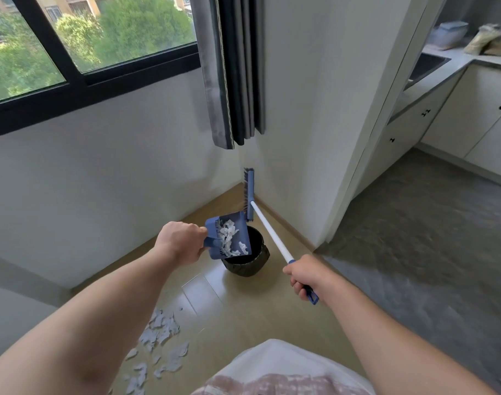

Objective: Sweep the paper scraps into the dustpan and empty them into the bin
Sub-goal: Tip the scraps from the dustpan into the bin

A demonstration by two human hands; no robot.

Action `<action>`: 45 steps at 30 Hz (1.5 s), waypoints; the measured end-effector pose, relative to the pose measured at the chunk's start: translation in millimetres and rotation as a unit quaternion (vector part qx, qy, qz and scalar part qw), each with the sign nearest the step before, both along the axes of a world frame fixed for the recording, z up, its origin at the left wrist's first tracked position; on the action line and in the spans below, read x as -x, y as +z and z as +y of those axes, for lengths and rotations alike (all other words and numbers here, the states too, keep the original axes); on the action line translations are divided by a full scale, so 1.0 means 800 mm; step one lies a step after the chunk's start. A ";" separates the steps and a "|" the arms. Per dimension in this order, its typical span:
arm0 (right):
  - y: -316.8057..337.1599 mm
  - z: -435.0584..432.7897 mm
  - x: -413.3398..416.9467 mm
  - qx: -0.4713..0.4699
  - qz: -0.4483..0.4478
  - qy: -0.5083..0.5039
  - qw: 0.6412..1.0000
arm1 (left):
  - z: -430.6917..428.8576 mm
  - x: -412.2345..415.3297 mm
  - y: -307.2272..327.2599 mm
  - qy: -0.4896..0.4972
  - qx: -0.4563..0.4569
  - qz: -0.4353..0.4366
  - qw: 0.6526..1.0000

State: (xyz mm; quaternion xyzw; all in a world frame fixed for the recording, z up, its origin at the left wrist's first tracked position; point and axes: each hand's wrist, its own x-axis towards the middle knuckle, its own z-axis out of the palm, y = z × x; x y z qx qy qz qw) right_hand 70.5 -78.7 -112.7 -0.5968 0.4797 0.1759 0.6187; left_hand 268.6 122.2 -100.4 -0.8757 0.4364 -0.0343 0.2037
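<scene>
- nearest the camera, a loose pile of paper scraps on the floor sits on the wood floor by the person's left side, so only 1 load is picked up and more sweeping is left
- right hand is clenched round the blue end of the broom handle, and the broom head is lifted off the floor, hanging near the corner wall
- left hand is gripping the dustpan by its handle, with the pan tilted over the rim of the black bin
- scraps in the pan are bunched inside it, none visibly falling yet
- risk as i see it: the pan only partly overlaps the bin mouth, so a fast tip could spill light paper over the near rim
- the raised broom could also bump the wall or the curtain hanging above it
</scene>
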 end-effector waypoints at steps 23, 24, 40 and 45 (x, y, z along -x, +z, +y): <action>0.013 -0.014 0.012 -0.010 -0.016 -0.032 0.999 | -0.028 0.012 0.001 -0.079 -0.073 -0.020 0.994; 0.013 -0.014 0.012 -0.010 -0.015 -0.031 0.999 | -0.028 0.012 0.001 -0.084 -0.077 -0.020 0.993; 0.011 -0.013 0.001 -0.013 -0.008 -0.021 1.000 | -0.032 0.006 0.008 -0.067 -0.078 -0.025 0.994; 0.012 -0.012 -0.002 -0.011 -0.012 -0.018 1.000 | -0.033 0.003 0.009 -0.076 -0.077 -0.032 0.994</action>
